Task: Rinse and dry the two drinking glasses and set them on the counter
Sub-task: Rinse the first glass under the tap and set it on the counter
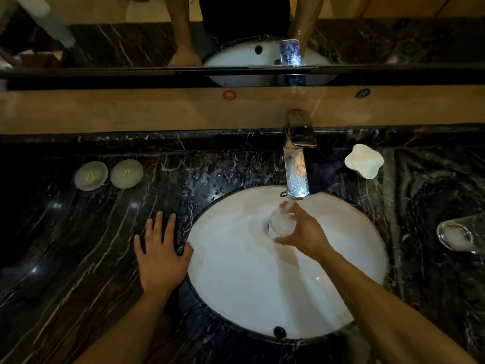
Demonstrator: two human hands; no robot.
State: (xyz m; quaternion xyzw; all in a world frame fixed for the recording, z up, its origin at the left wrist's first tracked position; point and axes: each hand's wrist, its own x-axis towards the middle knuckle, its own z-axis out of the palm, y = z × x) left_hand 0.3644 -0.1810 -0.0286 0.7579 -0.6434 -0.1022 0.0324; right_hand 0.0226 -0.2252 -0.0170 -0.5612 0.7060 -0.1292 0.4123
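Under the tap: I am holding a clear drinking glass in my right hand, fingers closed around its side, with the running water from the chrome faucet pouring into its mouth.
Left hand: my left hand is lying flat and spread on the black marble table, gripping nothing, its thumb reaching the rim of the white oval sink basin.
Second glass: another clear drinking glass is lying tilted or on its side at the far right of the table, well apart from the sink; I cannot tell whether it is wet.
Progress: I am judging this as early in the job, with the first glass being rinsed now and nothing dried yet as far as I can see.
Left to do: I am still owing a rinse to the second glass, if it needs one, then drying for both and standing them on the table. No cloth is showing.
Glass contents: the held glass is looking white and frothy with water.
Basin contents: water is spreading thinly toward the drain beneath the glass.
Other dishes: a white wavy-edged ceramic dish beside the faucet is looking empty; two pale round coasters are lying side by side at the left.
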